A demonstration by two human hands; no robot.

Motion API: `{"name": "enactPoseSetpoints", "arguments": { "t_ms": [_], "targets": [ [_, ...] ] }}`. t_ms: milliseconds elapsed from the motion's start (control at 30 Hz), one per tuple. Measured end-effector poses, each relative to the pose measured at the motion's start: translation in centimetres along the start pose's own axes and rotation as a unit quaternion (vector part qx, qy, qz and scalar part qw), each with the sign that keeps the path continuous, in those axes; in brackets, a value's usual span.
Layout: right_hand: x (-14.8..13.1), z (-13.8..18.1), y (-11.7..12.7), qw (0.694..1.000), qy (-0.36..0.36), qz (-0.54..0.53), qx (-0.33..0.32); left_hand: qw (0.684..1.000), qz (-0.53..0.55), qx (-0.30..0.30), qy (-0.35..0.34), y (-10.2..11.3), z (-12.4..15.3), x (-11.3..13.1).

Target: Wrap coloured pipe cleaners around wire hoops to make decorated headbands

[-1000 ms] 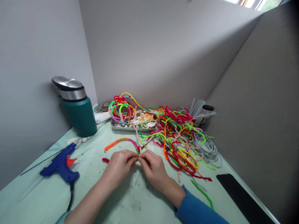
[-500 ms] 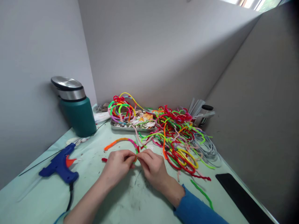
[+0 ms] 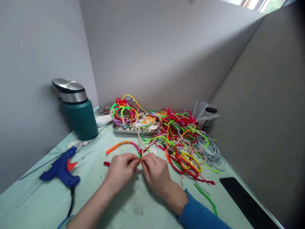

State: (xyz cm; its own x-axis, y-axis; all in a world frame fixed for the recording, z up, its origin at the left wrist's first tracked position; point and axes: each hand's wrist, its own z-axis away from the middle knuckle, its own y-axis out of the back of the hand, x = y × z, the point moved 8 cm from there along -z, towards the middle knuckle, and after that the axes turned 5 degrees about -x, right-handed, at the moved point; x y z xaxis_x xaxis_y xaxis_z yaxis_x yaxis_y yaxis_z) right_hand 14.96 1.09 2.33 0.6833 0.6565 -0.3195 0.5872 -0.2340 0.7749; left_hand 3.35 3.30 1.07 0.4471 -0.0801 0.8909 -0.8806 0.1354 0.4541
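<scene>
Both my hands meet over the middle of the table, fingertips pinched together. A curved pipe cleaner (image 3: 126, 142) in orange, pink, red and green bands arcs away from them to the upper left. My left hand (image 3: 121, 168) pinches its near end between thumb and forefinger. Fingertips of my right hand (image 3: 156, 168) close on the same end, touching the left ones; the exact contact is partly hidden. A short red piece (image 3: 106, 163) sticks out beside my left hand, its other end covered by that hand.
A blue glue gun (image 3: 62, 168) lies at left, near a green bottle (image 3: 79, 117). Behind my hands stands a metal tray (image 3: 135, 131) of small pieces. A tangled pipe-cleaner heap (image 3: 176, 124), wire coil (image 3: 212, 152) and black strip (image 3: 245, 200) are at right.
My right hand has shifted very slightly to the right, its fingers still pinched against the left ones. The pipe cleaner's far arc stays in place.
</scene>
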Motion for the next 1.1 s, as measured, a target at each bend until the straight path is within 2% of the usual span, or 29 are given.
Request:
{"name": "enactPoseSetpoints", "arguments": {
  "t_ms": [67, 133, 200, 267, 333, 467, 633, 800, 900, 967, 1100],
  "targets": [
    [0.5, 0.1, 0.0, 0.996, -0.054, -0.062, 0.019, 1.000, 0.008, 0.014, -0.002, 0.0, 0.1, 0.0],
    [1.5, 0.3, -0.3, 0.978, -0.134, -0.152, 0.040, 0.999, 0.018, 0.027, -0.005, 0.0, 0.2, 0.1],
    [2.4, 0.8, -1.2, 0.937, -0.221, -0.267, 0.047, 0.999, 0.036, 0.037, -0.004, 0.0, 0.2, -0.1],
    [2.9, 1.1, -2.4, 0.883, -0.277, -0.378, 0.032, 0.998, 0.055, 0.042, 0.002, 0.0, 0.2, -0.3],
    [2.8, 1.0, -3.0, 0.851, -0.287, -0.440, 0.018, 0.997, 0.068, 0.040, 0.009, 0.0, 0.0, -0.6],
    [3.1, 0.8, -3.0, 0.830, -0.293, -0.475, 0.020, 0.995, 0.090, 0.030, 0.023, -0.1, -0.2, -1.1],
    [3.7, 1.0, -4.4, 0.743, -0.348, -0.570, -0.032, 0.997, 0.065, 0.048, -0.006, 0.3, 0.0, -0.8],
    [3.7, 1.3, -5.0, 0.690, -0.352, -0.628, -0.069, 0.998, 0.027, 0.048, -0.029, 0.4, 0.1, -0.2],
    [3.6, 1.3, -5.1, 0.671, -0.348, -0.650, -0.072, 0.997, 0.076, 0.030, 0.001, 0.2, -0.1, -0.4],
    [3.4, 1.1, -4.8, 0.670, -0.331, -0.662, -0.063, 0.989, 0.145, 0.003, 0.039, -0.3, -0.2, -0.8],
    [3.0, 0.4, -3.8, 0.703, -0.284, -0.651, -0.029, 0.957, 0.274, -0.040, 0.092, -1.0, -0.1, -1.4]
  ]
}}
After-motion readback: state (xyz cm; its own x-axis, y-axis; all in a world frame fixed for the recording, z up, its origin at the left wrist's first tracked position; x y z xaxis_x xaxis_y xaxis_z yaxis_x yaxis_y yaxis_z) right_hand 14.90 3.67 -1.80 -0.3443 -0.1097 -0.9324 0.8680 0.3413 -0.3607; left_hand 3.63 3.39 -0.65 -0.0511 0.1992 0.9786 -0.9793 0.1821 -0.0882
